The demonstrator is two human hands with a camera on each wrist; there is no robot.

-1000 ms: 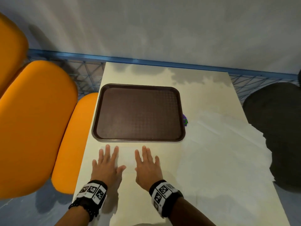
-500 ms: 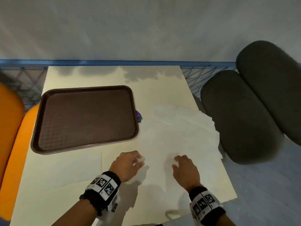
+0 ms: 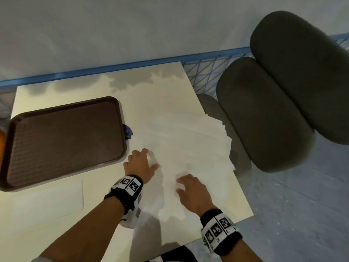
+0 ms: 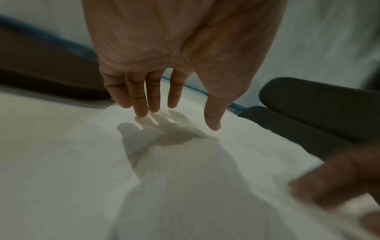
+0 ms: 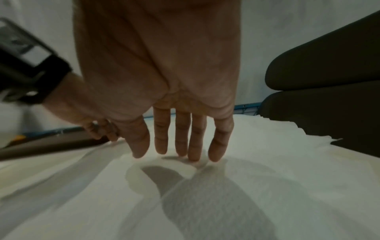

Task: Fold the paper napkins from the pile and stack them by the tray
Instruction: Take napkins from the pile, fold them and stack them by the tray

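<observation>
1. My left hand point(image 3: 140, 164) is over the near-left part of the pile of paper napkins point(image 3: 188, 148), just right of the brown tray point(image 3: 62, 137). Its fingers point(image 4: 141, 97) are straight and slightly spread, tips at the top sheet, thumb held apart; it holds nothing.
2. My right hand point(image 3: 192, 193) is lower on the same pile, fingers point(image 5: 180, 138) extended and close together, tips on the paper where it dimples. Nothing is pinched yet.
3. I judge both hands are placed apart like this to pin and slide one sheet free from the loose, fanned pile.
4. One folded napkin point(image 3: 49, 202) lies flat on the table point(image 3: 151, 95) just below the tray, starting the stack there.
5. Thin sheets cling; I risk dragging several together.
</observation>
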